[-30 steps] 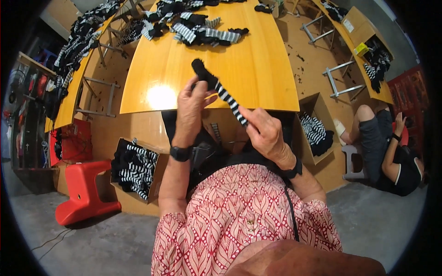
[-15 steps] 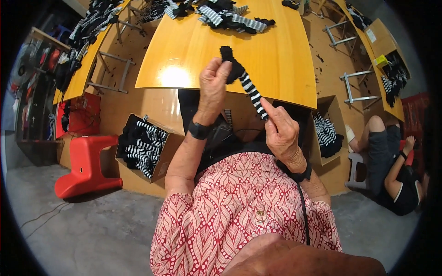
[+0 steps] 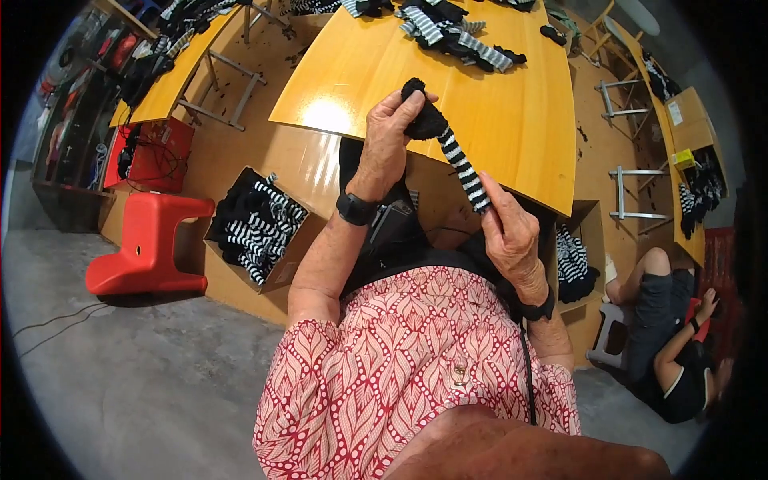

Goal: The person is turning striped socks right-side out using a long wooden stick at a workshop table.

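A knitted black sock [image 3: 460,164] with a black-and-white striped leg is stretched at a slant between my hands, over the near edge of the yellow table [image 3: 360,84]. My left hand [image 3: 388,140] pinches the sock's black end between thumb and fingers. At the striped lower end, my right hand [image 3: 510,236] grips the edge, thumb below and index finger laid along it. The right hand's other fingers are curled and partly hidden. A dark band sits on each wrist.
More striped and black knitwear [image 3: 460,36] is heaped at the table's far side. Cardboard boxes of striped pieces stand at left [image 3: 300,228] and right [image 3: 594,220]. A red plastic stool [image 3: 152,248] is at left. Another person [image 3: 660,320] sits low at right.
The view has shifted, so the table and boxes appear moved. My right hand has closed onto the sock's striped end, where its finger pointed before. The left hand keeps its pinch.
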Demonstrator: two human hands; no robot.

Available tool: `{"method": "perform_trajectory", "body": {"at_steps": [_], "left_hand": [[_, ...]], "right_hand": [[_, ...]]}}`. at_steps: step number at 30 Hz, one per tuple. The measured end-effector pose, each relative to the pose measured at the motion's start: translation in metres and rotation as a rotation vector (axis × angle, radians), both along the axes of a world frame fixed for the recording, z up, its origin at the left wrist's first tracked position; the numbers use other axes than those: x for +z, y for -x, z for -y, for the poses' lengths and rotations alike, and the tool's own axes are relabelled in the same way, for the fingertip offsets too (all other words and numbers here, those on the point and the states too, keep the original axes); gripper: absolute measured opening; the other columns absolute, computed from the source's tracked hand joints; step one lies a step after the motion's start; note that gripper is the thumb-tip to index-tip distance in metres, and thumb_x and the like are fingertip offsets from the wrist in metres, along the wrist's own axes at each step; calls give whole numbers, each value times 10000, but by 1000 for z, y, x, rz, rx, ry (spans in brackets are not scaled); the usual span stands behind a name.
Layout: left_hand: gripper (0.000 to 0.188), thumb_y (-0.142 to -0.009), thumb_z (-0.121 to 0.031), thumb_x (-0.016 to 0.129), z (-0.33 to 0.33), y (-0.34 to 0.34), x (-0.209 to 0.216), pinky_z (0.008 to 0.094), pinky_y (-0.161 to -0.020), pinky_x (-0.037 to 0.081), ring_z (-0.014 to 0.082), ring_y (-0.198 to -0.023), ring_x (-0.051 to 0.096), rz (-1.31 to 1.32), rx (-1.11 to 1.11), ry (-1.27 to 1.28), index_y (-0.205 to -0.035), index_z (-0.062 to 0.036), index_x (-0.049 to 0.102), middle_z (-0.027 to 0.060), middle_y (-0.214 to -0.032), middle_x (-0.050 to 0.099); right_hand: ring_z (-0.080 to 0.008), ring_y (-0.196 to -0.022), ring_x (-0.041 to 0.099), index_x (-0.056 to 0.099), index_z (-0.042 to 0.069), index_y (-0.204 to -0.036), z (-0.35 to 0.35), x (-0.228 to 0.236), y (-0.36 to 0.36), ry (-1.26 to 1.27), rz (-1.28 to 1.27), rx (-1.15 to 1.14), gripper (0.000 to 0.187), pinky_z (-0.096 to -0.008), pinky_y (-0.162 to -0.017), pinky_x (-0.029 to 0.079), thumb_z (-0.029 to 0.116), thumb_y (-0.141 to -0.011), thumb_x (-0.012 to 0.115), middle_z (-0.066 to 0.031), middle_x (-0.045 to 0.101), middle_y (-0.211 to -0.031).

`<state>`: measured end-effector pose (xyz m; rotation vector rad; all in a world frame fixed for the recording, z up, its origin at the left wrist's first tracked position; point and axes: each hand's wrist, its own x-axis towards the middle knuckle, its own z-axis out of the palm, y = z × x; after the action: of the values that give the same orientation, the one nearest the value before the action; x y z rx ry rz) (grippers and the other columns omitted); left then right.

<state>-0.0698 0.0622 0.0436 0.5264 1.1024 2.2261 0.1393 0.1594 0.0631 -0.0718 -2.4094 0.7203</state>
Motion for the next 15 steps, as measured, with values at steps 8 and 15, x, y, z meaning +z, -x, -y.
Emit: {"method": "perform_trajectory", "body": {"at_steps": [8,15], "left_hand": [[171,-914,-180,656,34,65,-24,233,-729,506,90,-766,614,-133,418,-84,-973,-20,638,27,-860,663],[192,-928,-178,644,17,28,-14,219,-733,499,68,-793,602,-198,260,75,-1027,-15,652,12,-905,669]], "right_hand": [[-333,-806,675,620,-1,-1104,-35,4,-27,146,220,-96,270,-335,-682,535,-27,-836,598,-195,668,-934],[-324,-856,628,611,20,-1065,-87,-58,54,-198,54,-247,240,-387,-724,520,33,-833,551,-159,634,-929]]}}
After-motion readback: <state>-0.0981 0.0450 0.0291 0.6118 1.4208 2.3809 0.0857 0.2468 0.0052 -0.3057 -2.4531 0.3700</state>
